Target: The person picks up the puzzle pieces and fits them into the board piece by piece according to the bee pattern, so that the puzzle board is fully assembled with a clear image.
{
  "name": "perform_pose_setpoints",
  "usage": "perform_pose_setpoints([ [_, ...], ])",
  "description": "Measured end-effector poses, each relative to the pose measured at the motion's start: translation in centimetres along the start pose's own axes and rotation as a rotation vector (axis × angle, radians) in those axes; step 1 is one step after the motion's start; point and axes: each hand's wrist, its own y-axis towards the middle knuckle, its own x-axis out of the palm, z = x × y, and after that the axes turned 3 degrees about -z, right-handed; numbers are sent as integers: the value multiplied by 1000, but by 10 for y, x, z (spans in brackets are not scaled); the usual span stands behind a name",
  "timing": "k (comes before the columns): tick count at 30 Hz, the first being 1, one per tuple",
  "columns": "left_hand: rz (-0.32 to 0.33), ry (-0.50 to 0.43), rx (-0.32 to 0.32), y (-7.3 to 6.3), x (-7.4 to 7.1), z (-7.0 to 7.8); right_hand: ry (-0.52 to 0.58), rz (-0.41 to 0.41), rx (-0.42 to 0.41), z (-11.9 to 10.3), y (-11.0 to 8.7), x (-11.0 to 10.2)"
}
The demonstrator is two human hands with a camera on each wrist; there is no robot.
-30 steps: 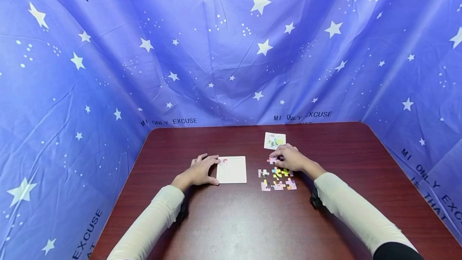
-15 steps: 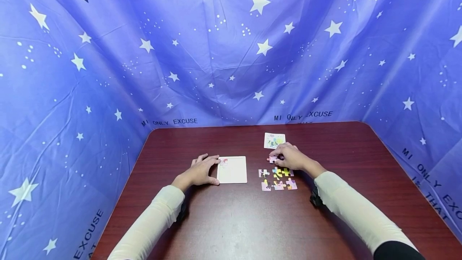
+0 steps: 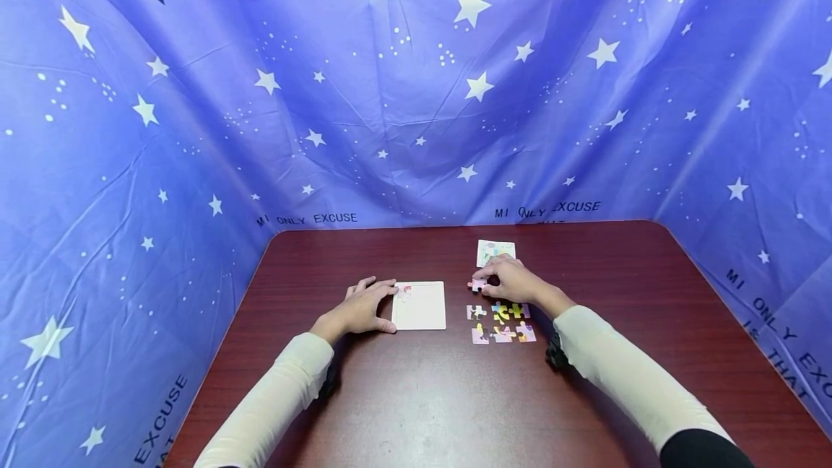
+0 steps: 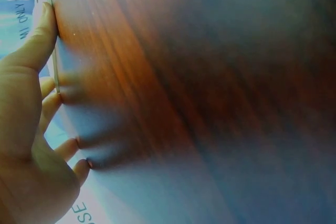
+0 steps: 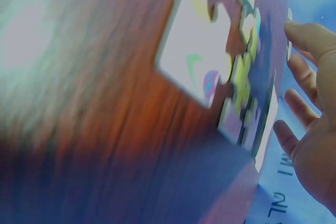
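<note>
A square white puzzle board (image 3: 422,313) lies at mid table, with one pink puzzle piece in its upper left corner. My left hand (image 3: 357,309) rests along the board's left side, index fingertip at the upper corner and thumb at the lower one. In the left wrist view, the thumb (image 4: 44,35) touches the board's thin edge and the other fingertips reach down to the tabletop. My right hand (image 3: 513,282) pinches a pink jigsaw puzzle piece (image 3: 478,285), seen nearly edge-on in the right wrist view at its thumb and index fingertips.
Several loose puzzle pieces (image 3: 501,334) lie in two rows right of the board, below my right hand. Behind that hand is a small picture card (image 3: 495,247), partly covered by it. A blue star-patterned curtain (image 3: 416,92) surrounds the dark wooden table (image 3: 416,396).
My right hand has moved left toward the board, carrying the pinched puzzle piece away from its spot above the loose rows. My left hand stays at the board.
</note>
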Motion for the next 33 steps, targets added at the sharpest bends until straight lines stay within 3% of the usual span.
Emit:
perform_pose_setpoints([
  [19,25,11,22,1,1,-3,49,34,-113,-32,36,14],
  [33,26,-16,30,1,3,-4,71,-21,-52,-57,63,33],
])
